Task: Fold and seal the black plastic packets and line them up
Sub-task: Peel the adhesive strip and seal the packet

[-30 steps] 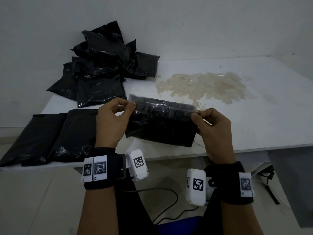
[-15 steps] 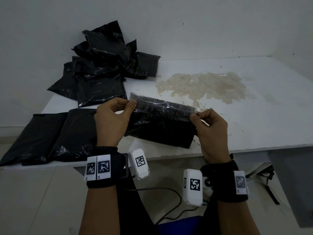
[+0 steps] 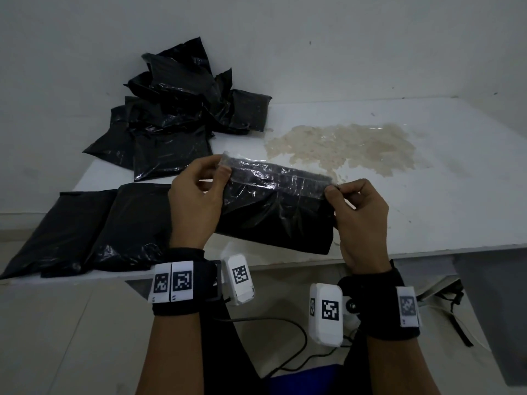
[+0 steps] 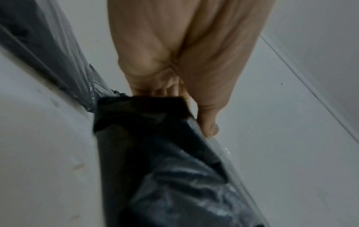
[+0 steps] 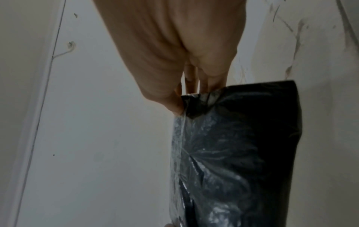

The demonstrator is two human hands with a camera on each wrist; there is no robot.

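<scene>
Hands pinch top corners of black packet (image 3: 273, 215): left hand (image 3: 196, 203), right hand (image 3: 362, 220); flap looks, perhaps, taped.

No words, brand names or numbers can be read in any of the views. The only signs are square black-and-white coded markers, which carry blocky patterns and no letters. Two stand side by side on white tags (image 3: 173, 281) on the black band of the left wrist, and one on the white camera housing (image 3: 239, 275) just beside that band. One stands on the white camera housing (image 3: 328, 310) at the right wrist, with a narrower one on its side face, and a paler, blurred one on a white tag (image 3: 409, 307) on the right wristband. The black packets show no print.
</scene>
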